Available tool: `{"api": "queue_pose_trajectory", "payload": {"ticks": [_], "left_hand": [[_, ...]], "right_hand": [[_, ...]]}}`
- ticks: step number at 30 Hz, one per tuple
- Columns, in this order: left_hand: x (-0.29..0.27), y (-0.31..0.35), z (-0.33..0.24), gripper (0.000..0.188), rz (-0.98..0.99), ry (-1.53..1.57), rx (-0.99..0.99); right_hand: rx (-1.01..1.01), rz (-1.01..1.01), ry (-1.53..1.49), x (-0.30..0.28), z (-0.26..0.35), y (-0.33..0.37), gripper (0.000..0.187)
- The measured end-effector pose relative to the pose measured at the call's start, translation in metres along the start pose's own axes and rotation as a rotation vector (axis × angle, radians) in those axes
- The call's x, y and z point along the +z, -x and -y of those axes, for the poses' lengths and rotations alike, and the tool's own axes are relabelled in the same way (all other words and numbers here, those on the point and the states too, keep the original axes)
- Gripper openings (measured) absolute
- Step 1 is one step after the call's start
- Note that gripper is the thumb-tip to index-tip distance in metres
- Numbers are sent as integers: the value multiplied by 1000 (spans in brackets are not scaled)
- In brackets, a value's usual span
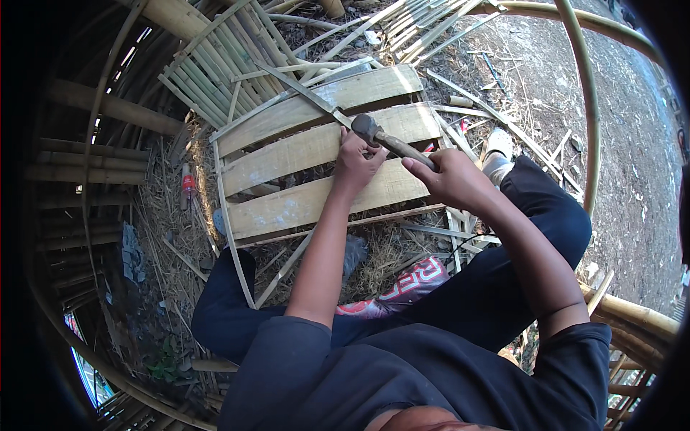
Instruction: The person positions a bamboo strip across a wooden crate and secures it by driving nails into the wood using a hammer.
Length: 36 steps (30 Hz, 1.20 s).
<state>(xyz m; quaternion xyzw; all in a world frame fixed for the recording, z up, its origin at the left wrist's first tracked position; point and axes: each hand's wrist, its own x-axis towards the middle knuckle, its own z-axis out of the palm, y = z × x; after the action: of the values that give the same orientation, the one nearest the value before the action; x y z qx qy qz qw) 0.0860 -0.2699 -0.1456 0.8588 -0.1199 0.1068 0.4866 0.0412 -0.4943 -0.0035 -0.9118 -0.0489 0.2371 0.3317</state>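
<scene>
A hammer (402,148) with a dark metal head and a wooden handle is in my right hand (454,178), whose fingers wrap round the handle. Its head is over the slatted wooden panel (287,212), right beside my left hand (355,162). My left fingers are curled at the lower end of a long, narrow, blade-like strip (305,91), which slants up and left across the panel's far slat. The hammer head partly covers the fingertips and the strip's end, so whether a nail is there cannot be seen. Pale wide slats with gaps make up the panel.
Split-bamboo lattice pieces (230,68) lie beyond the panel. A bamboo pole (586,100) curves along the right. Thin strips and dry straw litter the ground, with a red-labelled bottle (188,183) at left. A printed red-and-white sack (402,291) lies between my legs.
</scene>
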Motion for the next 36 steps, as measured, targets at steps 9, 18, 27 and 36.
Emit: {"api": "queue_pose_trajectory", "payload": {"ticks": [9,18,27,36], "left_hand": [[4,-2,-4,24,-35,-8,111],[2,-5,-6,24,-25,-18,111],[1,-5,-5,22,-20,-17,135],[1,-4,-3,20,-19,-23,106]], "right_hand": [[92,-45,-18,9,-9,-7,71],[5,-79,109,10,-13,-8,75],[-13,-65,-64,2,-4,-4,75],[17,-56,-211,-5,2,1,73]]}}
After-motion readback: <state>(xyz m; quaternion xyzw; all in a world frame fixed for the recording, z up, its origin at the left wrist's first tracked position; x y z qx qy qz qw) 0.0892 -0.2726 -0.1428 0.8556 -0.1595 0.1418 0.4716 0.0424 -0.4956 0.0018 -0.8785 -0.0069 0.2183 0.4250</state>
